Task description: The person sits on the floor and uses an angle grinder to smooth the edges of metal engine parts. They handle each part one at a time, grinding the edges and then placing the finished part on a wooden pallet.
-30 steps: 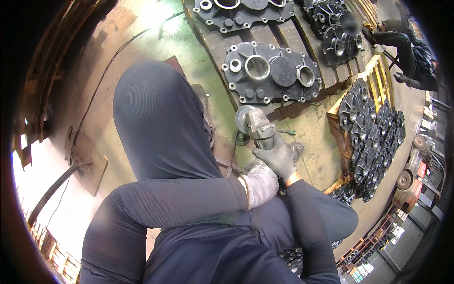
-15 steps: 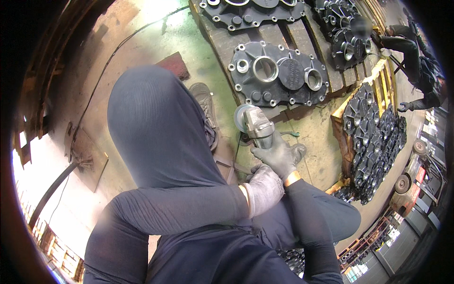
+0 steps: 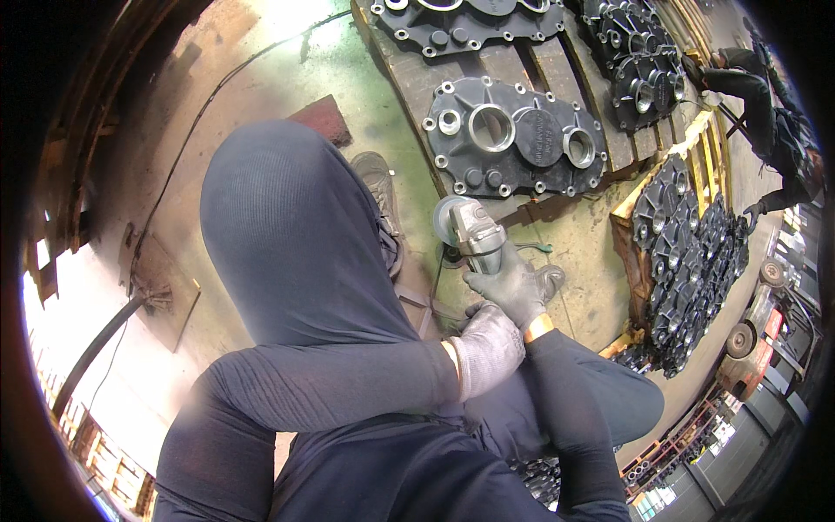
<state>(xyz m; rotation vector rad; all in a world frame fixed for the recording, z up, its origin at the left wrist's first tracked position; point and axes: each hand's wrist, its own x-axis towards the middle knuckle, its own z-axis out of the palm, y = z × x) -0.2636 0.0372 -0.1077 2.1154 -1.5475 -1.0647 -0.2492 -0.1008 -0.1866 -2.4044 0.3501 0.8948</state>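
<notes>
I hold a silver angle grinder [image 3: 470,230] out in front of me, its disc end toward a wooden pallet. My right hand [image 3: 511,287], in a dark grey glove, wraps around the grinder's body. My left hand [image 3: 487,348], in a light grey glove, is closed on the grinder's rear end, just behind the right hand. A dark cast metal housing [image 3: 513,143] with round bores and bolt holes lies flat on the pallet [image 3: 417,87] just beyond the disc. My raised knee in dark cloth fills the middle left.
More dark castings [image 3: 457,22] lie farther up the pallet, and a yellow crate [image 3: 696,252] at right holds several smaller ones. Another person [image 3: 765,104] in dark clothes bends over at far right. A cable [image 3: 200,122] runs across the concrete floor. My shoe [image 3: 378,187] rests beside the pallet.
The view has shifted so the pallet and casting sit slightly lower and nearer. Both hands keep their hold on the grinder, which stays in about the same place.
</notes>
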